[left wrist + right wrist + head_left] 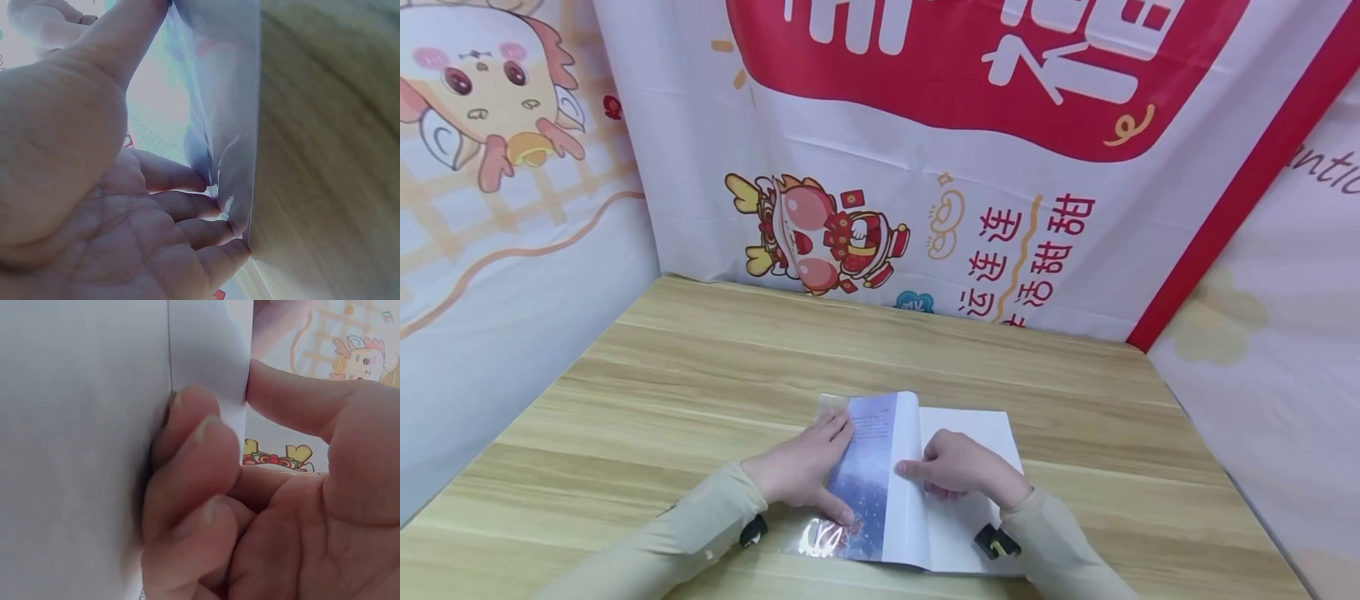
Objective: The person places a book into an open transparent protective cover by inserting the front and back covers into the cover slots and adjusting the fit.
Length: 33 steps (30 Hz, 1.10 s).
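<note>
A book lies open on the table, with a blue-purple printed cover panel (868,475) on the left and a white page (973,533) on the right. Between them curves a white strip (912,525). Clear plastic film (808,542) sticks out past the panel's left side, its edge also visible in the left wrist view. My left hand (805,467) rests on the panel and film with fingers and thumb spread. With thumb and curled fingers, my right hand (966,467) pinches the edge of the white strip (209,350).
The wooden table (647,417) extends around the book on all sides. Behind it hangs a white and red printed cloth (850,125), with further cloth walls at left and right. A small black wrist device (997,542) sits by the right sleeve.
</note>
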Each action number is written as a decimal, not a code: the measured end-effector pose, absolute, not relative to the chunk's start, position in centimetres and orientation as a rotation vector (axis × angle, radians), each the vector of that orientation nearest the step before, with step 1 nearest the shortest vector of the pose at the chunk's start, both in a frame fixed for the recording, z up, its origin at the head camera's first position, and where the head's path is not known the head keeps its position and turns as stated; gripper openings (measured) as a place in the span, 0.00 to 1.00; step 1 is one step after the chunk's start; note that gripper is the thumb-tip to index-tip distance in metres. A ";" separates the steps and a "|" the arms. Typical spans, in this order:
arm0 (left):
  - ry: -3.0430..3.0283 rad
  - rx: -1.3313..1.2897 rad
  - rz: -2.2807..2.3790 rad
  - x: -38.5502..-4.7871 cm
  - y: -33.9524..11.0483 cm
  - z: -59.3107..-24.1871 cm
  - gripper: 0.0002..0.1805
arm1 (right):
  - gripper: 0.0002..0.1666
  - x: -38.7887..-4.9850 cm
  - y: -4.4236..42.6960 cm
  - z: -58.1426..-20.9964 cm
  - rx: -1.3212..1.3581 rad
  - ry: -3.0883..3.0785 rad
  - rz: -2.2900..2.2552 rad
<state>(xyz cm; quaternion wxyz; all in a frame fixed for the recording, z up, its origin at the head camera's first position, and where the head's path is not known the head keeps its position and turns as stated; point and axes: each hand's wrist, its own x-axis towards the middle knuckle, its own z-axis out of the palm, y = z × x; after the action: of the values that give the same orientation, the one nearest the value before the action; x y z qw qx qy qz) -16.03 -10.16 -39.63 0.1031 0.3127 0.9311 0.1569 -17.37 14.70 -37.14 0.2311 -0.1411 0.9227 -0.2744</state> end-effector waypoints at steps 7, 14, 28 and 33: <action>2.754 0.927 0.469 -16.0 -10.2 -39.7 0.70 | 0.28 -17.3 14.5 -37.3 -0.408 2.578 -0.752; 2.750 0.914 0.485 -15.9 -10.3 -39.4 0.70 | 0.28 -17.3 14.2 -37.4 -0.425 2.598 -0.733; 2.720 0.880 0.485 -16.1 -10.2 -39.4 0.71 | 0.30 -18.0 15.0 -37.4 -0.377 2.495 -0.804; 2.711 0.891 0.495 -16.0 -10.2 -39.3 0.71 | 0.30 -17.8 14.7 -37.9 -0.387 2.559 -0.784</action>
<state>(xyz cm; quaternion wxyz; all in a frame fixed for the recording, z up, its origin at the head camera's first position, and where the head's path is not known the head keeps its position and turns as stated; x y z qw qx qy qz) -15.98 -10.19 -39.30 0.1225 0.3052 0.9290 0.1697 -17.77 14.71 -37.87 0.2167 -0.1396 0.9238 -0.2831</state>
